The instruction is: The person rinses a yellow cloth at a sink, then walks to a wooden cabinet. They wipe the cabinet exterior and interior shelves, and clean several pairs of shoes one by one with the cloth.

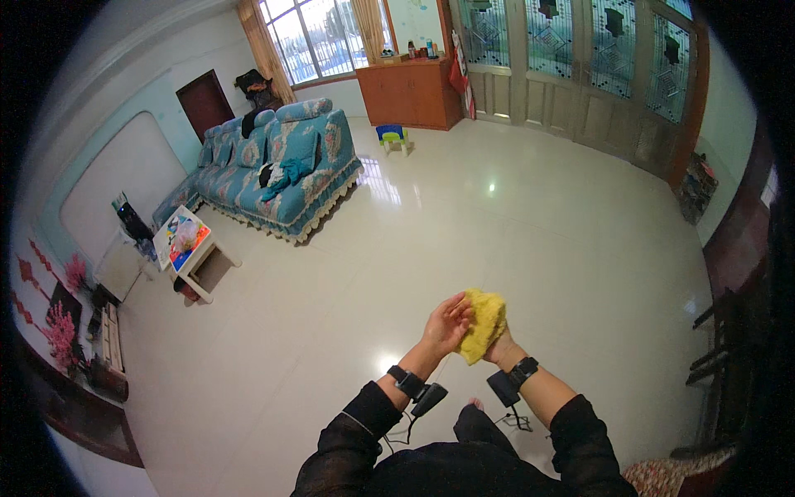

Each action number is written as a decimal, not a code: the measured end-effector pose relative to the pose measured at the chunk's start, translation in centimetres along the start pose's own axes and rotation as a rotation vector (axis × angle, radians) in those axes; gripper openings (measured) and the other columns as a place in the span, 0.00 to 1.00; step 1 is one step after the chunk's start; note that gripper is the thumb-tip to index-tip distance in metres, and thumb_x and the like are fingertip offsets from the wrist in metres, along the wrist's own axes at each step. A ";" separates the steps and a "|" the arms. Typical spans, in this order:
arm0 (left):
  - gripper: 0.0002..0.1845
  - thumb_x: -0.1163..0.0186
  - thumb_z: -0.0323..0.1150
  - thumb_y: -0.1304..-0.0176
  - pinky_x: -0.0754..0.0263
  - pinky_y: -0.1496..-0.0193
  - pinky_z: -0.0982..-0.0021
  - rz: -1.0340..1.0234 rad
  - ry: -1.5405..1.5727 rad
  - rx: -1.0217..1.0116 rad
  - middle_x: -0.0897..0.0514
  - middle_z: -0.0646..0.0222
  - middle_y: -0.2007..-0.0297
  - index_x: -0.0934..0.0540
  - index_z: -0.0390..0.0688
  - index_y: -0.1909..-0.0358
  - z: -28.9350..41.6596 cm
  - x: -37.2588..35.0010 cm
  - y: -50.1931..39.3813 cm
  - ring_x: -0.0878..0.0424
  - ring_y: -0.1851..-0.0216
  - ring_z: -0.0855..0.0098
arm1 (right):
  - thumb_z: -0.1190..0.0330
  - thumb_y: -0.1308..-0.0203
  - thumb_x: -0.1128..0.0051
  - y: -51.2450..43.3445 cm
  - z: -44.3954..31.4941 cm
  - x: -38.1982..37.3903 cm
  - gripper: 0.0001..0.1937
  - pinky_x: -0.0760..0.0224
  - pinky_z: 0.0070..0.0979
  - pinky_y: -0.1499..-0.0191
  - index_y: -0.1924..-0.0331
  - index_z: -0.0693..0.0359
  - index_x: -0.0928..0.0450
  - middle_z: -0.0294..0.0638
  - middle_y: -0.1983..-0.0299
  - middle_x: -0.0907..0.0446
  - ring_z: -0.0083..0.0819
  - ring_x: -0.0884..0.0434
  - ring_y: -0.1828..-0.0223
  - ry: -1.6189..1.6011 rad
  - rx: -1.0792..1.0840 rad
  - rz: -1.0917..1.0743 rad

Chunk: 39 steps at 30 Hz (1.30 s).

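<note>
A folded, fuzzy yellow cloth (482, 324) is held up before me, above the pale tiled floor. My right hand (499, 346) grips it from below and the right side, its fingers mostly hidden behind the cloth. On the cloth's left side is my left hand (448, 324), palm turned towards the cloth, fingers loosely bent and visible; whether it touches the cloth is hard to tell. Each wrist wears a black strap with a small black device and a cable.
A blue floral sofa (273, 180) with clothing on it stands at the upper left. Near it is a small white table (205, 251) bearing a plastic bag. A child's chair (392, 138) stands before a reddish-brown cabinet (404, 93). Dark furniture (714, 348) lines the right edge.
</note>
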State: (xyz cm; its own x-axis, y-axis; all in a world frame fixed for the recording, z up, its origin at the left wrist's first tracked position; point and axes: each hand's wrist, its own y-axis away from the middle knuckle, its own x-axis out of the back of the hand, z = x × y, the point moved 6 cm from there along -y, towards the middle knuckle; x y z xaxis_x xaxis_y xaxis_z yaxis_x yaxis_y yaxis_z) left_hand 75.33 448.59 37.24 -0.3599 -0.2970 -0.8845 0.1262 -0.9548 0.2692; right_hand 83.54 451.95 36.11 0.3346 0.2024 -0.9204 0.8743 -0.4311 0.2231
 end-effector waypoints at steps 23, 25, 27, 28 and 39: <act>0.15 0.47 0.36 0.35 0.26 0.64 0.77 -0.081 -0.399 0.100 0.21 0.70 0.67 0.28 0.41 0.49 33.9 -5.9 -70.7 0.23 0.69 0.77 | 0.52 0.38 0.59 -62.7 -49.4 4.0 0.22 0.28 0.42 0.49 0.50 0.58 0.29 0.45 0.57 0.23 0.42 0.22 0.55 -0.053 0.018 -0.082; 0.15 0.48 0.35 0.35 0.26 0.65 0.77 0.007 -0.428 0.081 0.21 0.69 0.66 0.28 0.41 0.49 37.2 -5.9 -76.8 0.23 0.69 0.77 | 0.50 0.38 0.60 -66.4 -55.1 5.8 0.24 0.31 0.44 0.45 0.47 0.58 0.30 0.47 0.51 0.24 0.44 0.24 0.50 -0.060 0.150 0.109; 0.15 0.48 0.35 0.36 0.26 0.66 0.78 0.071 -0.412 0.062 0.21 0.68 0.66 0.28 0.41 0.49 40.3 -5.4 -83.2 0.23 0.69 0.76 | 0.51 0.36 0.64 -70.2 -60.3 7.2 0.24 0.34 0.44 0.42 0.45 0.57 0.32 0.45 0.46 0.27 0.45 0.27 0.45 -0.055 0.202 0.136; 0.15 0.48 0.35 0.36 0.26 0.66 0.78 0.091 -0.389 0.051 0.21 0.68 0.66 0.28 0.41 0.49 42.3 -5.2 -87.3 0.23 0.69 0.76 | 0.51 0.36 0.64 -73.1 -63.2 8.0 0.24 0.33 0.44 0.43 0.45 0.57 0.32 0.45 0.46 0.27 0.44 0.27 0.45 -0.048 0.220 0.139; 0.10 0.42 0.35 0.40 0.27 0.67 0.77 0.251 -0.346 -0.146 0.21 0.69 0.70 0.24 0.42 0.59 65.3 -6.7 -117.4 0.23 0.70 0.74 | 0.56 0.33 0.62 -105.0 -84.6 8.3 0.19 0.30 0.40 0.45 0.46 0.58 0.31 0.42 0.48 0.25 0.38 0.25 0.47 -0.077 0.060 0.114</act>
State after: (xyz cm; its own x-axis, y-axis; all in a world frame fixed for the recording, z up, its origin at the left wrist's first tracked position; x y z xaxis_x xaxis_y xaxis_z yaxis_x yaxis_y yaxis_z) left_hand 2.58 561.74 36.45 -0.5863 -0.5300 -0.6127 0.3688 -0.8480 0.3806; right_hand 24.29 573.29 32.19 0.4004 0.0819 -0.9127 0.8090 -0.4994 0.3101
